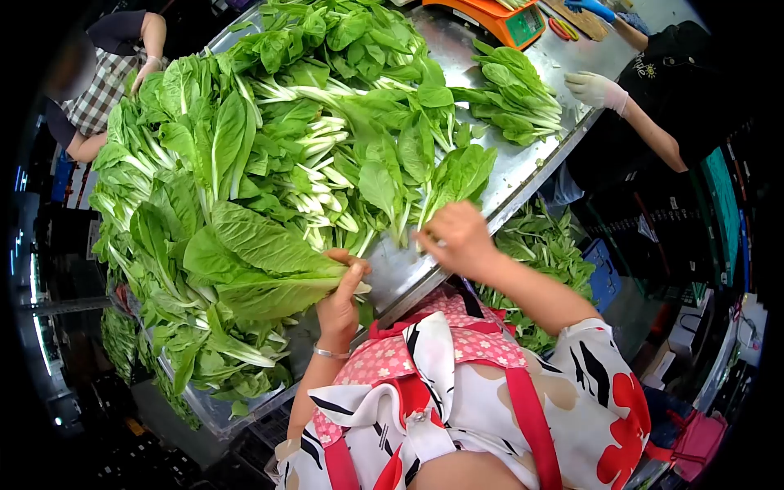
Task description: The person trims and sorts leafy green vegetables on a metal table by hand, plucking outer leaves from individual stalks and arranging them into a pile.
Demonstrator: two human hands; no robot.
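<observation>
My left hand (341,304) is closed around the stem end of a bunch of leafy greens (265,265), whose broad leaves point left over the heap. Curled at the table's near edge, my right hand (461,237) has its fingertips beside the pale stem of a loose leafy green (461,175). Whether those fingers pinch anything is hidden. A large heap of leafy greens (237,147) with white cut stems covers much of the metal table (510,175).
An orange scale (518,28) stands at the far edge near scissors (562,28). Another bunch (518,94) lies at right, beside a co-worker's gloved hand (596,90). A second person (114,82) stands at far left. More greens (543,253) sit below the table's edge.
</observation>
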